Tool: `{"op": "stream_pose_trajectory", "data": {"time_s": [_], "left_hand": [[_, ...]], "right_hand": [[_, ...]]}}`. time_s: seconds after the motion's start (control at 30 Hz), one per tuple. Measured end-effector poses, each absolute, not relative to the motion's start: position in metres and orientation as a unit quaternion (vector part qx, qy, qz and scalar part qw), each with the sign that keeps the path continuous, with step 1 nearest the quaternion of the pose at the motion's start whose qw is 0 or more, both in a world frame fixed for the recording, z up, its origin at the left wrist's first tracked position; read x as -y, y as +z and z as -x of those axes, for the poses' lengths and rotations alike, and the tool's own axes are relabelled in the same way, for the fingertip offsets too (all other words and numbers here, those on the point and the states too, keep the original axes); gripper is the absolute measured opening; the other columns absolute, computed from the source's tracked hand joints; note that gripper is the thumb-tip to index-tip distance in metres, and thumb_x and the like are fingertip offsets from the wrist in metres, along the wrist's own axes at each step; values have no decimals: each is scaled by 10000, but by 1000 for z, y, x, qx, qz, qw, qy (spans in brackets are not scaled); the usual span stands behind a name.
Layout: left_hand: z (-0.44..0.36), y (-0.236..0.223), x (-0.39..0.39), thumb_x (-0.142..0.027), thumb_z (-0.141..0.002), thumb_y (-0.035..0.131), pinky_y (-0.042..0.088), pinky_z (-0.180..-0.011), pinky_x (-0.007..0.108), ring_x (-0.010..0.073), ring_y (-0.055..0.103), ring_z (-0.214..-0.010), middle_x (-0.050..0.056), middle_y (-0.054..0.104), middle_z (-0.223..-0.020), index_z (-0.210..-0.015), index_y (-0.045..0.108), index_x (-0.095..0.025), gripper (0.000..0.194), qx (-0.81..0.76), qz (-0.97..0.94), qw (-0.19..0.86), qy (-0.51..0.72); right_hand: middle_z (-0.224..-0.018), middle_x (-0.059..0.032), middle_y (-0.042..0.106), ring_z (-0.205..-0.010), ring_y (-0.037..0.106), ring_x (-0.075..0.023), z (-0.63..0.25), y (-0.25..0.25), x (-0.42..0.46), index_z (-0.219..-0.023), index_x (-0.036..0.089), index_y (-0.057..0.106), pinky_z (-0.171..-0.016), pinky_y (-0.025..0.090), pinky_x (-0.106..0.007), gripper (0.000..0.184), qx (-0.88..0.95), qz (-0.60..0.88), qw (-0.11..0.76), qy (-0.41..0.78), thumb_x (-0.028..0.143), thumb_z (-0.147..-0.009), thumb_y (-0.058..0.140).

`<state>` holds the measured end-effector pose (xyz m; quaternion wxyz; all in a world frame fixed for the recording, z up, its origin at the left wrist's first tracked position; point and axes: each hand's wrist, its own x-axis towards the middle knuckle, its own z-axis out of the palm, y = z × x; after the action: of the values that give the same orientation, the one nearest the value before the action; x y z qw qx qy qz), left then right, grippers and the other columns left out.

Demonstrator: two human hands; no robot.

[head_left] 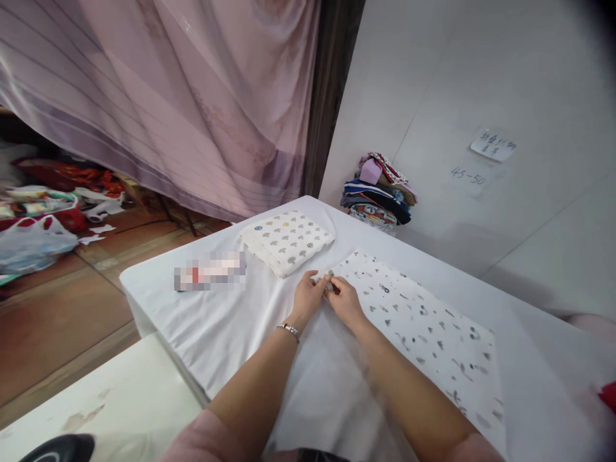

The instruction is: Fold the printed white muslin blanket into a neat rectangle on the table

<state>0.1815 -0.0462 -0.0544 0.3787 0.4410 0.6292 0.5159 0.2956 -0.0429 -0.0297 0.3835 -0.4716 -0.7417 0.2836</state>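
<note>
A white cloth with small dark prints point(423, 327) lies spread flat on the white-covered table point(221, 321). My left hand point(308, 296) and my right hand point(342, 300) meet at its far left corner, both with fingers pinched on the corner's edge. A bracelet sits on my left wrist. Just beyond the hands, a folded white cloth with grey prints point(287, 241) rests on the table.
A stack of folded colourful clothes point(379, 192) stands at the table's far edge against the white wall. A pink curtain point(183, 96) hangs at the left. Bags and clutter point(38, 218) lie on the brown floor at the left. A blurred flat object point(210, 271) lies on the table.
</note>
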Motion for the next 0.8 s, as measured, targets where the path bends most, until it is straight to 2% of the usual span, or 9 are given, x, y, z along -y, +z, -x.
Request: {"op": "stream_pose_trajectory", "data": {"time_s": [0.17, 0.27, 0.33, 0.4, 0.5, 0.63, 0.7, 0.8], "left_hand": [[-177, -50, 46, -328, -787, 535, 400, -579, 228, 134, 583, -608, 14, 618, -678, -1078, 550, -149, 342, -677, -463, 343, 458], [-175, -42, 50, -267, -779, 498, 403, -602, 249, 169, 606, -657, 26, 641, -686, -1150, 511, -160, 386, -717, -501, 295, 385], [-176, -38, 53, -270, -786, 472, 409, -629, 276, 208, 623, -736, 65, 666, -752, -1189, 486, -160, 418, -743, -530, 248, 326], [-177, -35, 55, -264, -799, 438, 415, -661, 303, 241, 627, -817, 113, 677, -849, -1207, 472, -151, 425, -755, -556, 209, 278], [-179, -35, 56, -244, -808, 399, 419, -700, 322, 263, 617, -904, 146, 665, -972, -1213, 462, -141, 422, -755, -580, 180, 248], [-180, -39, 54, -231, -804, 391, 423, -715, 321, 262, 605, -949, 136, 653, -1029, -1196, 475, -148, 409, -751, -587, 165, 253], [-180, -40, 53, -228, -802, 392, 424, -711, 322, 261, 605, -948, 128, 655, -1025, -1189, 481, -156, 403, -751, -589, 160, 254], [-180, -41, 53, -222, -801, 393, 423, -710, 326, 260, 603, -949, 122, 653, -1032, -1192, 477, -166, 404, -753, -588, 156, 249]], "right_hand": [[-1010, -23, 671, -933, 607, -173, -305, -35, 43, -1036, 217, 633, -813, 465, -289, 380, 648, 421, 391, 500, 186, -676, 515], [-985, -50, 687, -891, 631, -172, -318, -39, 34, -1043, 193, 621, -782, 486, -302, 404, 626, 427, 384, 528, 191, -653, 517], [-926, -58, 699, -795, 642, -166, -331, -41, 18, -1013, 172, 631, -733, 497, -306, 368, 645, 461, 381, 476, 210, -671, 499], [-899, -51, 703, -734, 637, -160, -347, -40, -6, -971, 170, 648, -705, 499, -308, 332, 674, 518, 372, 373, 217, -701, 460], [-935, -42, 695, -821, 628, -177, -371, -33, -50, -932, 187, 663, -780, 477, -329, 321, 690, 583, 345, 255, 186, -708, 434], [-1081, -70, 652, -1035, 561, -233, -387, -27, -106, -972, 201, 663, -912, 395, -361, 326, 687, 627, 311, 192, 186, -675, 530], [-1098, -97, 641, -1045, 553, -260, -388, -28, -127, -1003, 195, 659, -903, 390, -370, 351, 683, 650, 286, 173, 228, -660, 592], [-1007, -129, 665, -957, 586, -285, -387, -32, -148, -1000, 170, 661, -821, 416, -369, 403, 676, 677, 244, 160, 310, -622, 668]]}}
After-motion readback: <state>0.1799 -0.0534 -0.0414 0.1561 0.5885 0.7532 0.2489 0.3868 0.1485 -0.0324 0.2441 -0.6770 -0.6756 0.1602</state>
